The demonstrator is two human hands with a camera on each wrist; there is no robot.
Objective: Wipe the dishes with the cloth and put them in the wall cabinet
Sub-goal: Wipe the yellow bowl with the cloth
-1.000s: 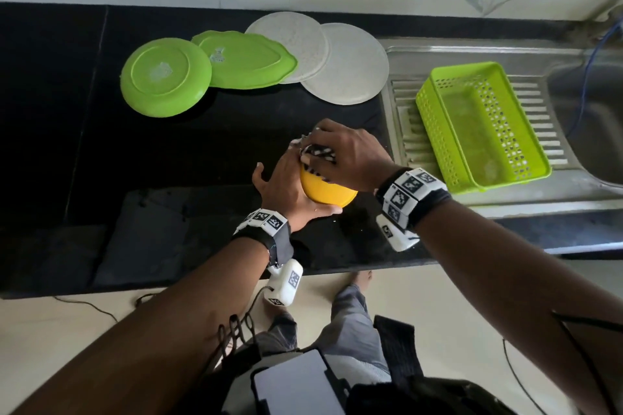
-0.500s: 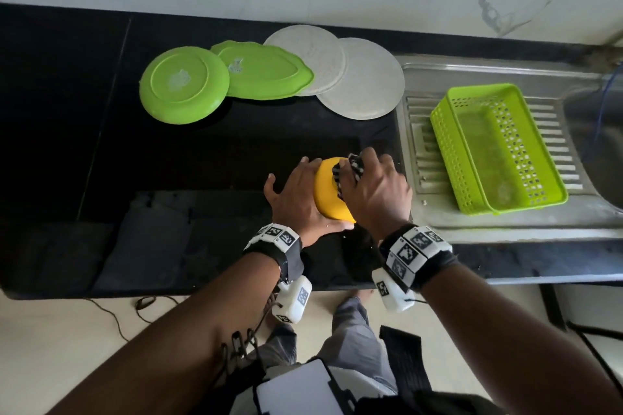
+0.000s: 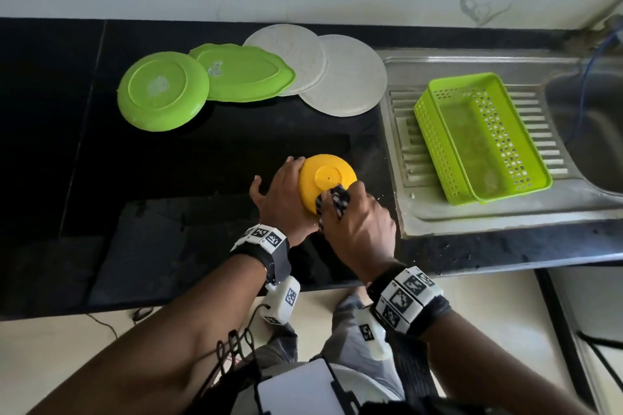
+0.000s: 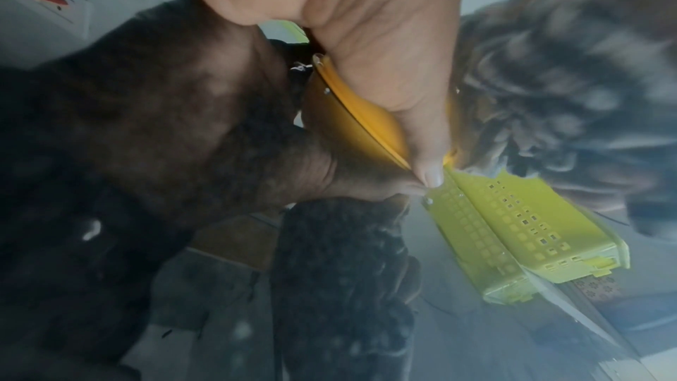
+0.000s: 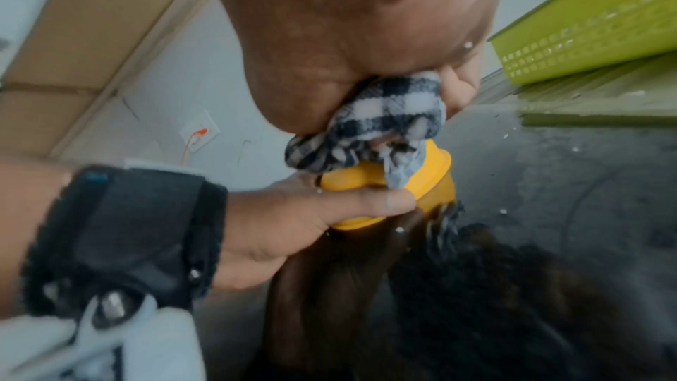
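The wiping is at an early stage, by the look of it. One yellow bowl (image 3: 325,180) is being dried, while four other dishes lie untouched on the black counter (image 3: 50,145) well beyond the hands: a round green plate (image 3: 163,91), a leaf-shaped green plate (image 3: 242,72) partly overlapping it, and two pale round plates (image 3: 290,50) (image 3: 350,77) overlapping each other next to that. None has reached the wall cabinet, which is not in view, so nearly all of the task seems left — finish this bowl, wipe the four plates, then carry everything up.

The left hand (image 3: 281,194) holds the bowl upside down and tilted, its base turned up and away from the person. The left wrist view shows the thumb over the rim and the palm against the bowl's outer wall; the fingers curl round the far side, so the hold is firm and closed on the bowl.

The right hand (image 3: 359,224) is closed tightly round a bunched black-and-white checked cloth (image 5: 381,123), which pokes out between the fingers. The cloth presses on the bowl's near edge, just beside the left thumb — the two hands almost touch. A green perforated basket (image 3: 478,135) sits on the steel draining board (image 3: 505,212) off to the right of the cloth hand, clear of both hands.
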